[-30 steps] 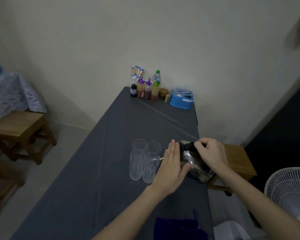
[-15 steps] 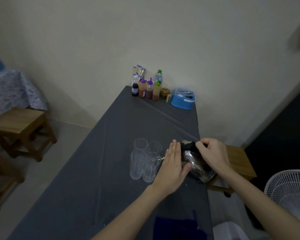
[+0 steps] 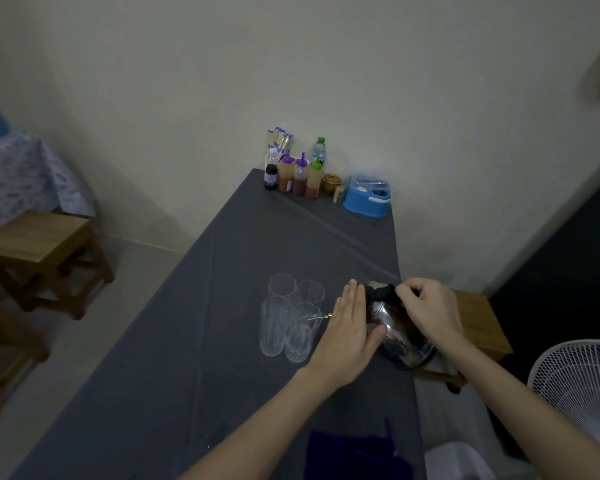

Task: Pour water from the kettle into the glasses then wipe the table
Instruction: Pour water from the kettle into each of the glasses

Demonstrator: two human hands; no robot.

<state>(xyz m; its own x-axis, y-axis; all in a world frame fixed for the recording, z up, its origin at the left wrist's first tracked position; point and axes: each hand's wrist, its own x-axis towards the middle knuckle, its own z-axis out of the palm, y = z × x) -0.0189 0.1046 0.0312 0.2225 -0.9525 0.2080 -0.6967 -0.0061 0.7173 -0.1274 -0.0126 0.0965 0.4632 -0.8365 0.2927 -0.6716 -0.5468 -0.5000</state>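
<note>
Nearest us, at 6 o'clock, a purple cloth (image 3: 352, 455) lay on the grey table (image 3: 187, 358). Our left hand (image 3: 352, 330) was flat, fingers straight, pressed against the steel kettle (image 3: 400, 334). Our right hand (image 3: 426, 313) was closed around its black handle, kettle tilted toward 9 o'clock, spout over the near-right of four clear glasses (image 3: 291, 317). At 12 o'clock, sauce bottles (image 3: 297, 176) and a blue container (image 3: 368, 197) stood by the wall.

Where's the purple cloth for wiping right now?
In the head view, the purple cloth lies on the grey table at its near edge, bottom centre, between the person's two forearms.
</note>
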